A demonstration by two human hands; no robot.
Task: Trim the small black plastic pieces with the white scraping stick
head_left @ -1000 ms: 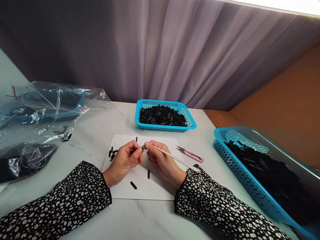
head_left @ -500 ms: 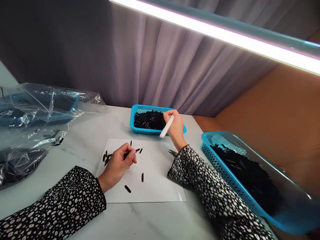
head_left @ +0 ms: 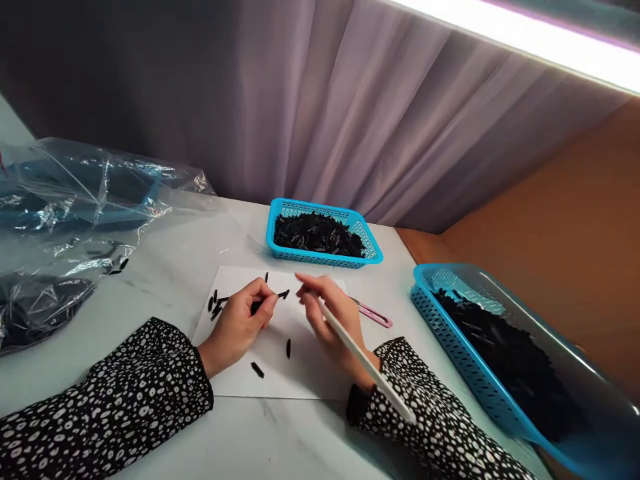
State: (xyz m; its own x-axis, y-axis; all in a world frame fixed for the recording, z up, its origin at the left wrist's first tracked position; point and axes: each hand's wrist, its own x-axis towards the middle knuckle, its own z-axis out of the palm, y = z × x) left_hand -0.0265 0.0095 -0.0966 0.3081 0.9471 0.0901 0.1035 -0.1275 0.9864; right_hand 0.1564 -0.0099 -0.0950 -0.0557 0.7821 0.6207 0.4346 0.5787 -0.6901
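My left hand (head_left: 242, 323) is closed over the left half of a white sheet (head_left: 280, 383), its thumb and index finger pinching a small dark strip; more dark material shows under the fingers. My right hand (head_left: 333, 320) holds a slim white stick (head_left: 367, 363) like a pen, its end hidden by the fingers. The hands are apart. Short black pieces lie on the paper: one (head_left: 289, 348) and another (head_left: 257, 369) below the left hand, several to its left. Right of my right hand lies a pink-handled tool (head_left: 375, 315), partly hidden.
Behind the paper stands a blue perforated basket (head_left: 325, 257) of black pieces. A larger blue basket (head_left: 457, 360) with similar contents stands at the right, under a clear cover. Clear plastic bags (head_left: 100, 180) spread over the left side. A bright light bar (head_left: 530, 37) crosses overhead.
My right hand has moved from over the small basket down to the paper beside my left hand, and the white stick now points back toward me. My left hand keeps its pinch.
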